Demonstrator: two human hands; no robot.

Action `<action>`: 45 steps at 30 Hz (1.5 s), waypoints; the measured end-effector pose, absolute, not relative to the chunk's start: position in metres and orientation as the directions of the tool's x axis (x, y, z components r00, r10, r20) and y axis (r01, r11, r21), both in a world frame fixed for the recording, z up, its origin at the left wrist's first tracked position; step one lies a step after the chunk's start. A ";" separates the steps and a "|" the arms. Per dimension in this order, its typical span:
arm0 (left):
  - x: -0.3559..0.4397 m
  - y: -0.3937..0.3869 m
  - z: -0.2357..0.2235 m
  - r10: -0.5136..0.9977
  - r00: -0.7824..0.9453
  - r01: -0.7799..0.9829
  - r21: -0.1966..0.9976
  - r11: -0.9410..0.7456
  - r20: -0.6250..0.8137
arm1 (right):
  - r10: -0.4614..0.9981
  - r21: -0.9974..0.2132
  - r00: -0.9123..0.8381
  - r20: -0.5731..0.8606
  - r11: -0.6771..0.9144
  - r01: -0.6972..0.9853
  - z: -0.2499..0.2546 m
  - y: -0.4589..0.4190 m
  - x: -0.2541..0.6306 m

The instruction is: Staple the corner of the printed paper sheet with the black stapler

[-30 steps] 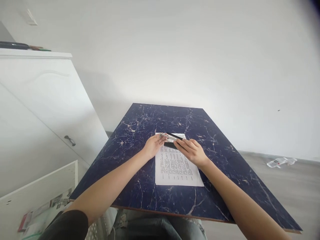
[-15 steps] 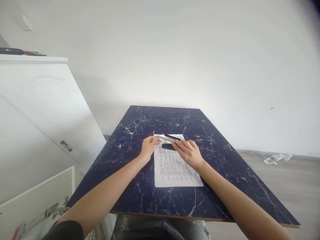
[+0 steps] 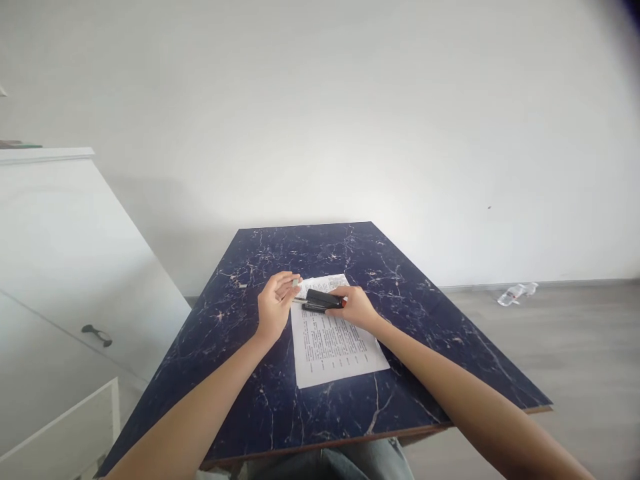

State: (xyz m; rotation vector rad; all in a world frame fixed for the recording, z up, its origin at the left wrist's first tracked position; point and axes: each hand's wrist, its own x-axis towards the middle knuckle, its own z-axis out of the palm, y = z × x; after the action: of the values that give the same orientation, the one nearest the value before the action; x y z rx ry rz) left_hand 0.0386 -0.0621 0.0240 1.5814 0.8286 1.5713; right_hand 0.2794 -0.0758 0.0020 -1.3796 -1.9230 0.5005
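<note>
My right hand [image 3: 357, 307] is closed round the rear of a black stapler [image 3: 323, 300], held over the upper part of a printed sheet of paper [image 3: 330, 353]. The stapler points left, and a bit of orange-red shows at its back, by my fingers. A thin metal piece [image 3: 299, 300] sticks out of its front towards my left hand [image 3: 276, 303]. Between the fingertips of that hand is a small grey-green piece [image 3: 295, 282], too small to name for certain. Whether the left fingers also touch the thin metal piece is hard to see.
The dark blue marble-patterned table [image 3: 250, 387] stands against a white wall. A white cabinet [image 3: 60, 233] with a dark handle [image 3: 97, 335] is on the left. Some clear plastic [image 3: 517, 293] lies on the floor at the right.
The stapler was spread apart in my right hand; now its parts lie closer together, with the thin metal piece protruding. My left hand has turned, its small piece now showing. The view has shifted.
</note>
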 end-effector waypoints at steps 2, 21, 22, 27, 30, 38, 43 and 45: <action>0.041 -0.068 0.026 0.849 0.131 -0.094 0.859 -0.503 0.511 | 0.924 -0.622 -0.219 0.315 0.375 0.687 0.001 -0.073 0.281; 0.056 -0.086 0.020 0.798 0.462 -0.079 0.915 -0.396 0.386 | 0.438 -0.112 -0.545 0.715 0.841 0.529 0.013 -0.086 0.265; 0.056 -0.086 0.023 0.798 0.462 -0.070 0.913 -0.401 0.386 | 0.442 -0.140 -0.531 0.723 0.847 0.514 0.016 -0.085 0.268; 0.016 -0.052 0.045 0.822 0.231 0.236 0.789 -0.567 0.521 | 0.681 -0.444 -0.060 0.730 0.539 0.716 0.029 -0.061 0.331; -0.043 -0.008 0.048 0.835 0.138 0.610 0.618 -0.496 0.533 | 0.781 -0.541 0.166 0.602 0.245 0.805 0.025 -0.043 0.397; -0.127 0.055 0.000 0.914 0.194 0.868 0.372 -0.329 0.355 | 0.877 -0.565 0.285 0.388 -0.019 0.825 -0.014 -0.028 0.473; -0.127 0.058 -0.008 0.925 0.213 0.874 0.361 -0.325 0.315 | 0.871 -0.568 0.279 0.403 -0.001 0.823 -0.025 -0.020 0.475; -0.129 0.058 -0.007 0.927 0.220 0.877 0.354 -0.324 0.302 | 0.861 -0.590 0.305 0.407 -0.007 0.807 -0.027 -0.018 0.479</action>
State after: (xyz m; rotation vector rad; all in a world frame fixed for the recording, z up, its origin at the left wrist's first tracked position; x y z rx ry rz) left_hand -0.1285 0.0583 -0.0071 2.3684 1.7596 0.7098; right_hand 0.4785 -0.0180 -0.0271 -1.8029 -1.4976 0.0890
